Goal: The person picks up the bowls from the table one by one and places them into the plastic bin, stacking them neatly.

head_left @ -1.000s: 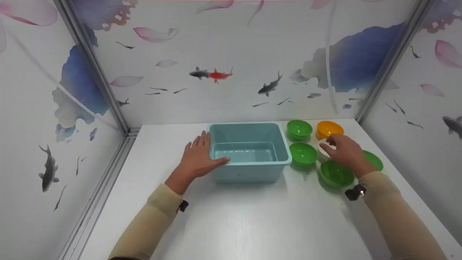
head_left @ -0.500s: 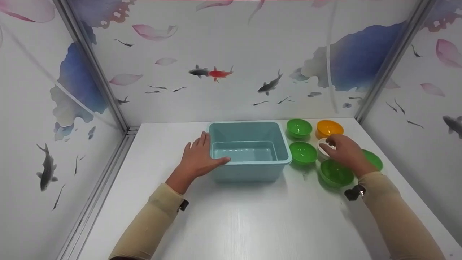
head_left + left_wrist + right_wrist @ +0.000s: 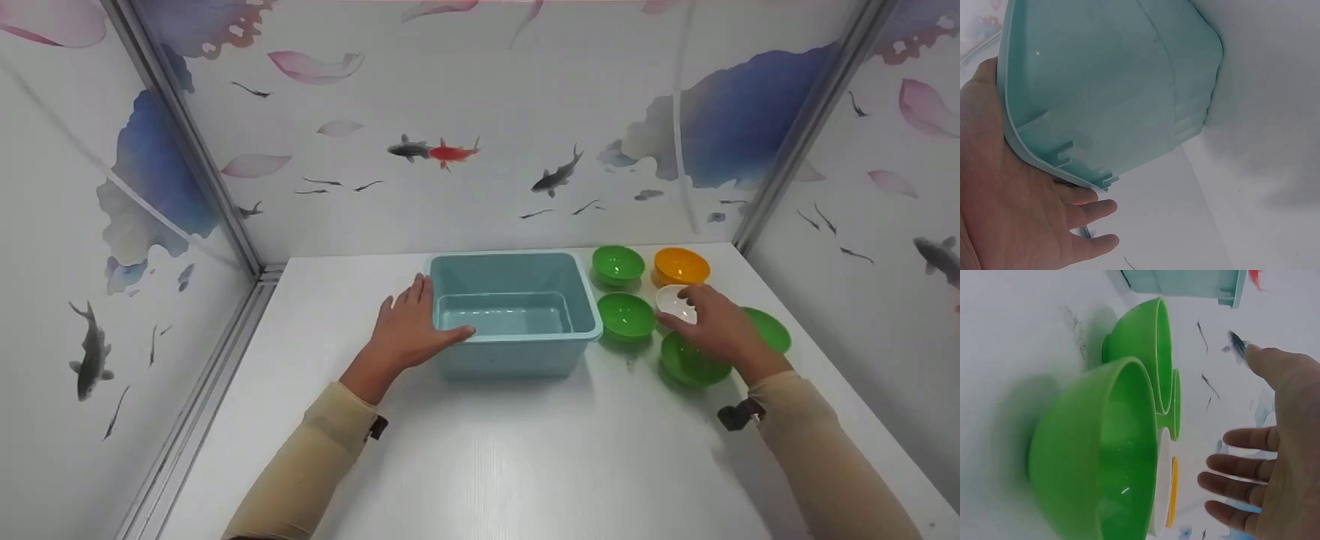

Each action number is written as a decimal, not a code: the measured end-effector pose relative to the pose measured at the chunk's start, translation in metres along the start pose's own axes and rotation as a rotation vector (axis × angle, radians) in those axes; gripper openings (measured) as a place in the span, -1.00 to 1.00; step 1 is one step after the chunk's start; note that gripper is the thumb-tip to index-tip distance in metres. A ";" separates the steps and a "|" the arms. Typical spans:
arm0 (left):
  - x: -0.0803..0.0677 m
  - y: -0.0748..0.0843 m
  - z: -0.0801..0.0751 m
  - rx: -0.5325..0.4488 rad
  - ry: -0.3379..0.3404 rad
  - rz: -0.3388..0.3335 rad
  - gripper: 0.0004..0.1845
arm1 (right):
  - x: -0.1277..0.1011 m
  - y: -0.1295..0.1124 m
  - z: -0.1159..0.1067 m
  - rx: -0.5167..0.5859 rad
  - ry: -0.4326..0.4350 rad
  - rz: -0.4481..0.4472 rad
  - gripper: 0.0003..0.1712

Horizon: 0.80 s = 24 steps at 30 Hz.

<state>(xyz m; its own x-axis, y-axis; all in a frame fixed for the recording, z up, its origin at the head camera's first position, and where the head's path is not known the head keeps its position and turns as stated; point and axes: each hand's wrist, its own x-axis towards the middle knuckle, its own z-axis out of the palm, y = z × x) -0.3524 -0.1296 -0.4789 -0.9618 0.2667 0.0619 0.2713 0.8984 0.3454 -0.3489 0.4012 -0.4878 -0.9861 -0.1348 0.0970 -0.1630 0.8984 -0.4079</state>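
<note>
White surface (image 3: 487, 450), walled on three sides by panels printed with fish and petals. Teal plastic bin (image 3: 513, 315): standing upright at the middle of the surface, open top. My left hand (image 3: 409, 330): laid flat against the bin's left wall, fingers straight, thumb resting on the near rim; it grasps nothing. White bowl (image 3: 676, 303): to the right of the bin, in the midst of the coloured bowls, just in front of the orange bowl (image 3: 681, 265). My right hand (image 3: 716, 324): hovering over the white bowl with fingers relaxed and spread, fingertips at its rim; in the right wrist view the palm is clear of the bowls and holds nothing. Green bowls, four: one at the back (image 3: 617, 264) beside the orange bowl, one (image 3: 626, 316) just right of the bin, one nearest me (image 3: 690, 361) under my right wrist, one (image 3: 769, 328) partly hidden behind that hand.
</note>
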 end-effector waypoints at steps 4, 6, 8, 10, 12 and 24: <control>0.000 -0.001 0.001 -0.003 -0.001 -0.006 0.50 | -0.017 0.002 0.000 -0.043 0.008 0.021 0.11; 0.000 0.000 0.002 -0.006 -0.004 -0.009 0.49 | -0.026 0.005 -0.001 -0.055 0.011 0.025 0.17; 0.000 0.001 0.001 -0.014 -0.007 -0.010 0.49 | -0.035 0.007 -0.002 -0.057 0.010 0.044 0.23; 0.000 0.002 0.001 -0.020 -0.009 -0.009 0.49 | -0.044 0.009 -0.002 -0.060 0.003 0.072 0.30; 0.000 0.002 0.000 -0.022 -0.012 -0.007 0.49 | -0.051 0.011 -0.001 -0.068 -0.004 0.095 0.37; -0.002 0.002 0.000 -0.009 -0.013 0.002 0.50 | -0.073 0.018 0.010 -0.067 -0.068 0.196 0.53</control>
<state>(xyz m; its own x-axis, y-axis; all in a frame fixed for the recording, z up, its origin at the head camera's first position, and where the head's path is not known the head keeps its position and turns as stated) -0.3501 -0.1285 -0.4782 -0.9607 0.2728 0.0506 0.2727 0.8946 0.3540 -0.2803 0.4233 -0.5110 -0.9990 0.0195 -0.0405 0.0326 0.9355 -0.3519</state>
